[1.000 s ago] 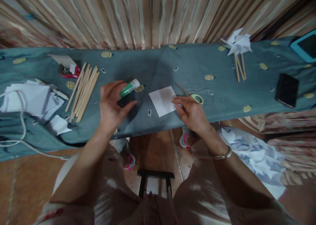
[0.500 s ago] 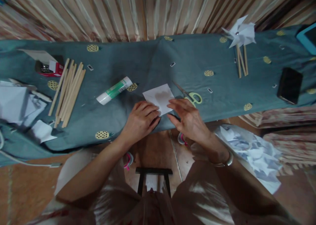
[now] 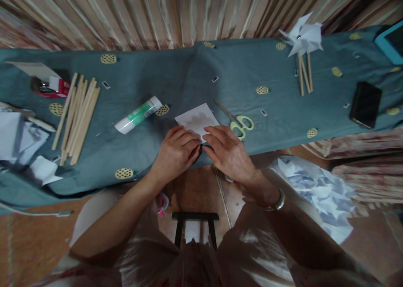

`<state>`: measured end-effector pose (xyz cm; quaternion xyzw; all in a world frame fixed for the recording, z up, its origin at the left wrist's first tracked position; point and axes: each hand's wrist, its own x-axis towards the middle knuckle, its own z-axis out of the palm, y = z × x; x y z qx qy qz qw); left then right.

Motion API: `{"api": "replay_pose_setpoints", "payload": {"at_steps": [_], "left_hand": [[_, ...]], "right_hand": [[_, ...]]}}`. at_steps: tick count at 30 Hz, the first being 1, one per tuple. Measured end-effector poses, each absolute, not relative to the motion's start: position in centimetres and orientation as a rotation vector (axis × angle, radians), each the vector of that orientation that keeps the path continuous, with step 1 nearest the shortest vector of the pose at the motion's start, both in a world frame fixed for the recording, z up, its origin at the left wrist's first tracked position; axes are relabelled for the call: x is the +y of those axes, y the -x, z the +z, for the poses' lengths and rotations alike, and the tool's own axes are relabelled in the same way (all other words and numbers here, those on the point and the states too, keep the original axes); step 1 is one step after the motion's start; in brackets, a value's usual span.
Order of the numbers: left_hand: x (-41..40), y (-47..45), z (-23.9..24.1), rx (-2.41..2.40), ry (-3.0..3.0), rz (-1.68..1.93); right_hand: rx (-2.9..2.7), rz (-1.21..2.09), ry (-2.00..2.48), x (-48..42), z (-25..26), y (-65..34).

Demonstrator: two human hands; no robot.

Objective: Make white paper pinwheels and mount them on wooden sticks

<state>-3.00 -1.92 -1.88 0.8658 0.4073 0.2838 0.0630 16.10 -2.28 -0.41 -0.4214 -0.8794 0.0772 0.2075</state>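
A white paper square [image 3: 197, 116] lies on the teal cloth [image 3: 189, 73] near the table's front edge. My left hand [image 3: 175, 152] has its fingers curled onto the paper's near left corner. My right hand [image 3: 227, 150] presses and pinches the near right edge, and the fingertips of both hands almost meet. A green and white glue stick [image 3: 138, 114] lies on its side to the left of the paper, free of my hands. Yellow-handled scissors [image 3: 238, 121] rest just right of the paper.
A bundle of wooden sticks [image 3: 77, 115] and a red box [image 3: 52, 85] lie at the left, beside loose white paper [image 3: 15, 136]. A paper pinwheel [image 3: 302, 37], a black phone [image 3: 365, 104] and a blue tablet [image 3: 390, 41] are at the right. Paper scraps [image 3: 315, 190] cover the floor.
My left hand has laid the glue stick on the cloth and moved right to the paper. My right hand has slid left, so both hands meet at the paper's near edge.
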Motion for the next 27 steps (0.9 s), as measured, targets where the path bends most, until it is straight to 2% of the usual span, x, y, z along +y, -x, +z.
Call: {"api": "replay_pose_setpoints", "payload": {"at_steps": [5,13,27], "left_hand": [[-1.8,2.9,-1.9,1.220,-2.523,0.936],[-2.6,3.5,-1.3,1.127,-2.243,0.921],[-2.6,2.7,-2.1,1.245,-2.190,0.930]], "right_hand": [[-2.450,0.146,1.151,-2.5,-0.6,-15.4],[-2.105,0.466,1.324,-3.3,-0.7,-16.1],[-1.932,0.533,1.426,-3.1,-1.2,-16.0]]}}
